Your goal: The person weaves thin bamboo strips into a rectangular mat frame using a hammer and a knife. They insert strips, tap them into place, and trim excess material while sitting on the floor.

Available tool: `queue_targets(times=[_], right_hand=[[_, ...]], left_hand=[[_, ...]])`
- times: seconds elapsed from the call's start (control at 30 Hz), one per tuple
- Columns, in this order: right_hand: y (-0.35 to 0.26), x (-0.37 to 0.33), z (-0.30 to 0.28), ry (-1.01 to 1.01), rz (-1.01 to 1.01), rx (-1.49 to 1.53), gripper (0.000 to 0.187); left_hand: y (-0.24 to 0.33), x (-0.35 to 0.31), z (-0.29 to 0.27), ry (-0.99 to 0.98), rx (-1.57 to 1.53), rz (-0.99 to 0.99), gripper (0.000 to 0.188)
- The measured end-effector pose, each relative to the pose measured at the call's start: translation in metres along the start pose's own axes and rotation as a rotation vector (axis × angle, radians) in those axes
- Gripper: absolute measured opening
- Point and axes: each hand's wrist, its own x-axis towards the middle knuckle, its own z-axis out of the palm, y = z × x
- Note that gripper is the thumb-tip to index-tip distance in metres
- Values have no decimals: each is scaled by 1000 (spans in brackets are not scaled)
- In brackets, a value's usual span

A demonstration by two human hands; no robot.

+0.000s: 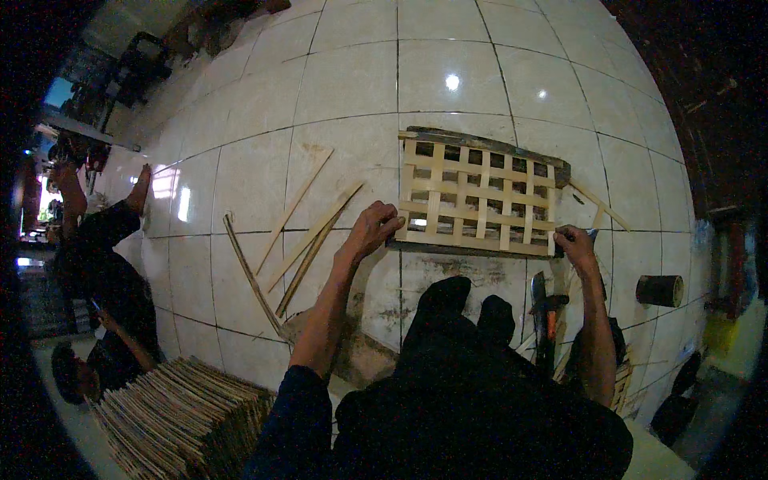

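An open lattice of woven pale bamboo strips [460, 213] lies across two dark wooden bars [488, 140] on the tiled floor before me. At its left edge, my left hand [374, 227] is closed, thumb and fingers pinching the near corner of the lattice. My right hand [576, 244] pinches the opposite end, near the lower right corner. Both hands sit about level with the lattice's lower strips. The fingertips of each are partly hidden against the strip ends.
Loose bamboo strips [294, 210] lie left of the lattice. A blade tool with an orange part [550, 326] rests near my right forearm, and a dark cylinder [659, 290] lies farther right. At lower left stands a tall stack of thin slatted pieces [180, 420]. Another person [112, 280] sits at far left.
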Motion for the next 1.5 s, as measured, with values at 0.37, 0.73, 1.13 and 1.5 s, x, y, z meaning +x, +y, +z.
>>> queue_targets(times=[0.37, 0.73, 1.13, 1.5], right_hand=[[-16, -3, 1, 21, -53, 151, 27], [-31, -18, -1, 26, -15, 208, 23], [23, 2, 5, 90, -96, 102, 22], [30, -1, 0, 195, -163, -31, 23]], left_hand=[[-12, 3, 7, 44, 37, 22, 28], [-5, 9, -7, -77, 80, 83, 36], [-17, 27, -1, -153, -31, -207, 47], [-26, 29, 8, -113, -24, -210, 49]])
